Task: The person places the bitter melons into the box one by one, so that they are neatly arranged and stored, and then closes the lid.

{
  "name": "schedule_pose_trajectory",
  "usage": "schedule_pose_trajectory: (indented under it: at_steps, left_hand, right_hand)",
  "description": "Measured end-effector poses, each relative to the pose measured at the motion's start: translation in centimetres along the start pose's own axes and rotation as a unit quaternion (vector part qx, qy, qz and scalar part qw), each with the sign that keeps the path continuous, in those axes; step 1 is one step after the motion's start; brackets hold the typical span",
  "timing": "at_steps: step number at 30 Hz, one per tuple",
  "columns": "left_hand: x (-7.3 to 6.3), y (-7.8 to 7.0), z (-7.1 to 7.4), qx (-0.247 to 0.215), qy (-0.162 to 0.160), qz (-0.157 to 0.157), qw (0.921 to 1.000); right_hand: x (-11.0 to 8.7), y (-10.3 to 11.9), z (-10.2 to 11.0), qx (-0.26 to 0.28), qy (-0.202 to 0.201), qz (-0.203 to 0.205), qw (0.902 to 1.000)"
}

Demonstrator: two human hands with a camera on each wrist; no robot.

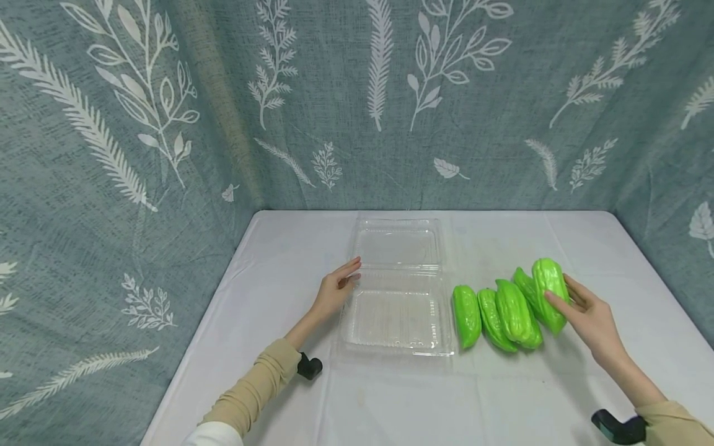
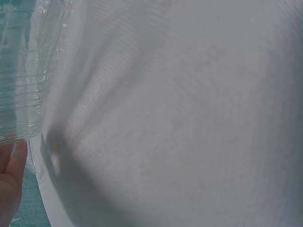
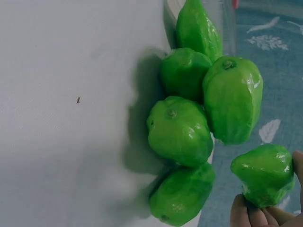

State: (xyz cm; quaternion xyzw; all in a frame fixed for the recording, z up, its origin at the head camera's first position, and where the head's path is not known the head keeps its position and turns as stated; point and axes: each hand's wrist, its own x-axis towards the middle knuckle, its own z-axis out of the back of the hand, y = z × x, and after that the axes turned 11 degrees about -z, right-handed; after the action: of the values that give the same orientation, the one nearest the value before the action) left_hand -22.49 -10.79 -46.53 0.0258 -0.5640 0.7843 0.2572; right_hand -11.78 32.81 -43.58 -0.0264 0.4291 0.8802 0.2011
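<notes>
A clear plastic clamshell box (image 1: 397,316) lies with its lid (image 1: 397,244) folded back at the middle of the table. My left hand (image 1: 337,287) is at its left edge, fingers fairly straight, touching or very near the side by the hinge. In the left wrist view, the fingers (image 2: 16,163) meet the ridged plastic wall (image 2: 21,99). My right hand (image 1: 594,319) grips a glossy green ribbed fruit (image 1: 548,277) between thumb and fingers, raised above the others. Several similar green fruits (image 1: 512,310) lie in a row right of the box; the right wrist view shows them (image 3: 180,130) close together.
White cloth covers the table (image 1: 401,402). Behind and at both sides hangs a blue-green curtain (image 1: 346,167) with white leaf patterns. A dark speck (image 3: 78,100) lies on the cloth in the right wrist view.
</notes>
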Motion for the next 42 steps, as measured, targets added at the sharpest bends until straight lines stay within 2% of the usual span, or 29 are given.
schedule_pose_trajectory:
  at_steps: [7, 17, 22, 26, 29, 31, 34, 42]
  left_hand:
    - [0.0, 0.0, 0.0, -0.013, 0.006, 0.005, 0.9999]
    - [0.0, 0.0, 0.0, 0.001, 0.002, -0.001, 1.0]
    - [0.0, 0.0, 0.0, 0.004, 0.004, -0.004, 1.0]
    - [0.1, 0.0, 0.0, 0.012, 0.003, -0.007, 0.9999]
    - [0.1, 0.0, 0.0, 0.017, 0.003, -0.01, 0.9998]
    - [0.0, -0.1, 0.0, 0.019, 0.005, -0.011, 0.9998]
    - [0.0, -0.1, 0.0, 0.016, 0.008, -0.013, 0.9997]
    - [0.1, -0.3, 0.0, 0.018, 0.007, -0.014, 0.9997]
  right_hand:
    - [-0.1, 0.6, 0.0, 0.011, 0.0, -0.01, 0.9999]
    - [-0.2, 1.8, -0.2, 0.031, -0.002, -0.008, 0.9995]
    - [0.4, 1.4, -0.5, 0.051, 0.003, -0.005, 0.9987]
    - [1.1, 1.1, -1.0, 0.07, -0.008, -0.015, 0.9974]
    - [0.9, 1.9, -1.2, 0.066, -0.011, -0.014, 0.9977]
    - [0.3, 2.9, -1.0, 0.067, 0.008, -0.007, 0.9977]
    - [-0.1, 3.8, -1.0, 0.061, 0.014, -0.002, 0.998]
    - [-0.2, 4.8, -1.6, 0.069, 0.019, 0.004, 0.9974]
